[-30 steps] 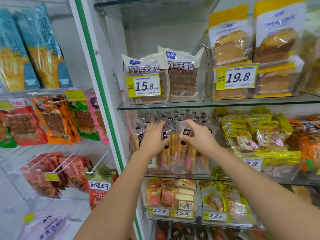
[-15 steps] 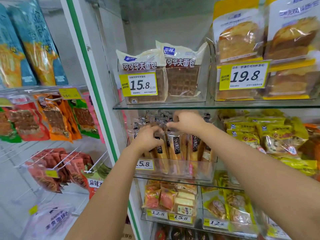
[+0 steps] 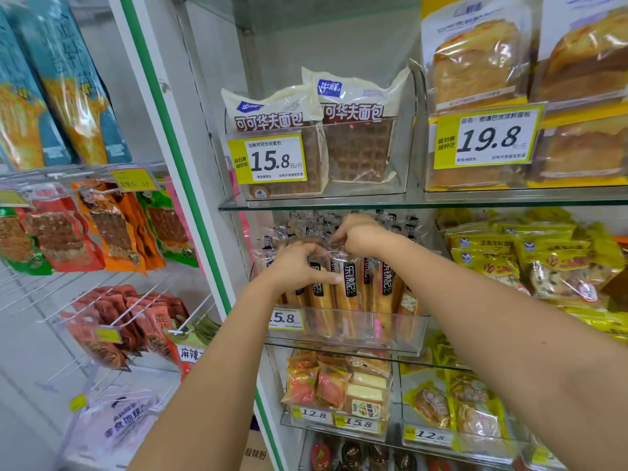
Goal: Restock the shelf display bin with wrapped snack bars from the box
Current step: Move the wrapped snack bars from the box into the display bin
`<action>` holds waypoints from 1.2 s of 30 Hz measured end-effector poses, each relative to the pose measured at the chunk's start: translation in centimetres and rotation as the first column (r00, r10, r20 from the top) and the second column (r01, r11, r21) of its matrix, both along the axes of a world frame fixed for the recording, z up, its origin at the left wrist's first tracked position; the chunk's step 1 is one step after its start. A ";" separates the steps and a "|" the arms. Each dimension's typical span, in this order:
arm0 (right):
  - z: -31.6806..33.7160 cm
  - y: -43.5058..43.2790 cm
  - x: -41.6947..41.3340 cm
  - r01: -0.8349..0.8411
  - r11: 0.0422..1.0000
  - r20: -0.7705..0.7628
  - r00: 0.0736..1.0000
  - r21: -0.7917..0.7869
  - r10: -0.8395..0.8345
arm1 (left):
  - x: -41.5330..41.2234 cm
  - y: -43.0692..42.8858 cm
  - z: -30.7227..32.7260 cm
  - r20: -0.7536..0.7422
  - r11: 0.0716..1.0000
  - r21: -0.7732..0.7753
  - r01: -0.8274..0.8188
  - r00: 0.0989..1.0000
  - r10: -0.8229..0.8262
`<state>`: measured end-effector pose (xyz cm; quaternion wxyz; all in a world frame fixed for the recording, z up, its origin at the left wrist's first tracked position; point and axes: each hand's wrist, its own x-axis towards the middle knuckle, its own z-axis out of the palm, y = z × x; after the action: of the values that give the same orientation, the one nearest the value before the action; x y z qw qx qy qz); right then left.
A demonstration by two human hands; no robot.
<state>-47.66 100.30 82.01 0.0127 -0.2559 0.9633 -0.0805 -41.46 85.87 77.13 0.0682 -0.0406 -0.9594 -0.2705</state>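
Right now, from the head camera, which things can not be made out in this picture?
- Box: nowhere in the head view.
- Price label on the bin: first digit covered by the left forearm.
- Right hand: fingertips buried among the snack bars, so its grip is unclear.
- Rear snack bars: hidden behind the front row.
- Packs on the lowest shelf: cut off by the bottom edge.

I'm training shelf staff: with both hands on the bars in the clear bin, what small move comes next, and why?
Probably settle the snack bars upright and let go: the left hand grips the front row's tops, the right hand pinches wrappers behind, and the bin looks full.
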 end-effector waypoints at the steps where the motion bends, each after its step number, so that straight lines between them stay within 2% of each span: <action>1: -0.1 0.3 0.0 -0.009 1.000 0.002 1.000 -0.015 0.009 | -0.2 0.3 -0.1 -0.034 0.997 -0.071 -0.009 0.999 0.007; 4: -0.6 1.1 0.4 -0.034 0.996 -0.023 0.999 -0.085 0.032 | -0.7 1.3 -0.8 -0.164 0.975 -0.198 -0.101 0.984 0.068; 8: -1.7 4.4 1.8 -0.101 0.919 -0.217 0.976 -0.380 0.018 | -0.6 1.5 -1.6 -0.292 0.965 -0.215 -0.151 0.953 0.084; 10: -2.4 6.8 2.2 -0.060 0.927 -0.357 0.930 -0.370 -0.082 | -0.1 1.4 -2.0 -0.362 0.968 -0.177 -0.180 0.926 0.106; 12: -3.4 9.1 2.7 0.043 0.966 -0.426 0.892 -0.256 -0.152 | 0.3 1.4 -2.6 -0.419 0.958 -0.180 -0.225 0.898 0.132; 14: -4.8 10.6 3.1 0.092 0.992 -0.400 0.909 -0.090 -0.120 | 0.6 1.7 -3.0 -0.433 0.939 -0.233 -0.254 0.891 0.134; 16: -6.4 11.1 3.2 0.048 0.999 -0.348 0.936 -0.011 -0.049 | 0.6 2.2 -3.2 -0.411 0.932 -0.256 -0.257 0.901 0.136; 18: -7.1 11.3 3.0 0.006 0.997 -0.316 0.948 -0.073 -0.029 | 0.4 2.5 -3.1 -0.391 0.939 -0.236 -0.249 0.909 0.143; 21: -7.1 11.0 2.9 0.027 0.970 -0.270 0.958 -0.243 -0.094 | -0.1 2.5 -3.2 -0.396 0.949 -0.205 -0.239 0.907 0.143; 26: -8.2 10.0 3.0 0.124 0.927 -0.319 0.916 -0.353 -0.244 | -0.3 3.6 -2.9 -0.346 0.945 -0.198 -0.259 0.921 0.180; 29: -8.6 10.0 3.3 0.177 0.879 -0.330 0.879 -0.443 -0.344 | -0.1 5.5 -2.7 -0.405 0.933 -0.250 -0.259 0.903 0.142; 31: -8.8 10.1 3.2 0.162 0.865 -0.334 0.876 -0.475 -0.347 | -0.4 6.9 -2.6 -0.426 0.930 -0.291 -0.224 0.901 0.083; 34: -8.6 10.0 2.9 0.138 0.838 -0.259 0.914 -0.527 -0.313 | -1.2 8.2 -2.4 -0.358 0.926 -0.337 -0.169 0.933 0.040; 36: -8.5 10.3 2.3 0.125 0.839 -0.199 0.943 -0.530 -0.266 | -1.7 8.4 -2.1 -0.297 0.944 -0.311 -0.110 0.955 0.013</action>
<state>-45.33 110.63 73.53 -0.1925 -0.1580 0.9214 -0.2983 -43.19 94.28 75.07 0.2092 -0.0604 -0.9711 -0.0978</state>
